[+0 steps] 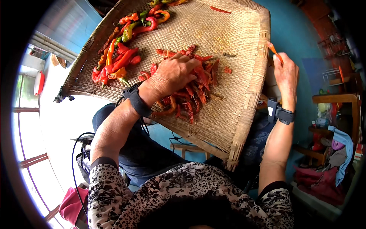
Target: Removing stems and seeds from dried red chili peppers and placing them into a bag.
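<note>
A large woven basket tray [244, 72] lies tilted across my lap. On it, my left hand [173, 74] reaches palm-down into a heap of wrinkled, dried red chili peppers [190, 101]. Its fingers and thumb curl around a red chili pepper [202, 75] at the top of the heap; the fingertips are partly hidden. Just past the tray's right rim, my right hand [286, 74] is raised, pinching a slim orange-red piece [275, 52] with a pale tip, which looks like a chili pepper. Black straps with small devices circle both wrists.
Fresher red, orange and green chili peppers [126, 57] line the tray's left side. Seeds [223, 40] and a lone dried chili [220, 10] lie farther up. A black cable [73, 164] hangs at left. Wooden shelves [335, 98] with cloths and clutter stand at right.
</note>
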The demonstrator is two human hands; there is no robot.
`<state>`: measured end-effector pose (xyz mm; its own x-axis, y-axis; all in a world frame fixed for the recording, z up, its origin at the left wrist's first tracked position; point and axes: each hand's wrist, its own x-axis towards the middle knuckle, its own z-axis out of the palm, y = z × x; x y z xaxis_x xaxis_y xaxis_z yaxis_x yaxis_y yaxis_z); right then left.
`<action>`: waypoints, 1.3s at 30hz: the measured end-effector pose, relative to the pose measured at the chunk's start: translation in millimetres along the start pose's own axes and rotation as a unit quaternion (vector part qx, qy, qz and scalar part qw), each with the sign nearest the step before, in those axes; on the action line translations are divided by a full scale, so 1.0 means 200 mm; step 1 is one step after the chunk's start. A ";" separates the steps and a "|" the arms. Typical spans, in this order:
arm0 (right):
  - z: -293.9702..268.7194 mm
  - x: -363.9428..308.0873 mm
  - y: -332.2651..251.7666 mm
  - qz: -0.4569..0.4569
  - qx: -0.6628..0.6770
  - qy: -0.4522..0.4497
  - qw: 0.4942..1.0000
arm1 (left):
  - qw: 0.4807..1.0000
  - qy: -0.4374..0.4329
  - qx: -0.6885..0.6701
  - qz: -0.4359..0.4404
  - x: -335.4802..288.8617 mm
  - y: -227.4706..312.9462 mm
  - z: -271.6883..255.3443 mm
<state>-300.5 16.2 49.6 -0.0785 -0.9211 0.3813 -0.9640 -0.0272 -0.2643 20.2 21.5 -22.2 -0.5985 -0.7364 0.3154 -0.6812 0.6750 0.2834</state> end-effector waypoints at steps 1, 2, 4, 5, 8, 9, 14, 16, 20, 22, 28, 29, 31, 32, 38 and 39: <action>-0.01 0.00 0.03 0.018 -0.056 -0.025 0.998 | 0.999 -0.027 0.025 0.000 0.00 0.01 0.01; -0.02 0.00 0.04 0.036 -0.111 -0.051 0.992 | 0.999 -0.026 0.026 -0.003 0.01 0.02 0.01; -0.03 -0.03 0.06 0.103 -0.160 -0.120 0.974 | 0.991 -0.098 0.088 0.008 0.03 0.04 0.01; -0.01 -0.05 0.07 0.056 -0.157 -0.066 0.984 | 0.994 -0.075 0.081 0.023 0.04 0.03 0.03; 0.01 -0.04 0.05 -0.098 -0.055 0.012 0.994 | 0.999 -0.030 0.023 -0.003 0.07 0.02 0.02; 0.02 -0.04 0.02 -0.107 0.042 -0.003 0.993 | 0.997 -0.021 -0.073 -0.024 0.09 0.01 0.00; 0.14 -0.09 -0.30 -0.157 0.320 -0.153 0.922 | 0.943 -0.018 -0.314 -0.110 0.12 0.02 -0.07; 0.16 -0.11 -0.41 -0.176 0.327 -0.188 0.909 | 0.909 -0.011 -0.401 -0.113 0.12 0.04 -0.06; 0.18 -0.10 -0.49 -0.230 0.351 -0.174 0.891 | 0.916 -0.049 -0.384 -0.108 0.13 0.07 -0.05; 0.20 -0.06 -0.48 -0.275 0.308 -0.099 0.905 | 0.923 -0.064 -0.367 -0.098 0.13 0.04 -0.06; 0.10 0.00 -0.30 -0.082 0.304 0.069 0.947 | 0.920 -0.034 -0.354 -0.163 0.12 -0.04 -0.09; 0.09 0.01 -0.24 -0.068 0.268 0.113 0.954 | 0.918 -0.030 -0.367 -0.144 0.12 -0.05 -0.12; 0.05 0.03 -0.09 -0.033 0.207 0.167 0.964 | 0.905 -0.006 -0.401 -0.139 0.12 -0.11 -0.10; 0.03 0.02 -0.03 -0.013 0.183 0.175 0.967 | 0.891 0.017 -0.434 -0.136 0.12 -0.11 -0.11; 0.01 -0.05 0.04 -0.070 -0.074 0.098 0.990 | 0.823 0.028 -0.557 -0.106 0.13 -0.10 -0.13; 0.02 -0.06 -0.03 -0.064 0.110 0.070 0.989 | 0.826 0.033 -0.552 -0.108 0.14 -0.06 -0.13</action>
<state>-292.2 26.4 42.4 -0.0075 -0.8424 0.5389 -0.8909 -0.2391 -0.3862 23.0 -5.8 7.4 -0.4648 -0.8654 0.1873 0.0524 0.1843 0.9815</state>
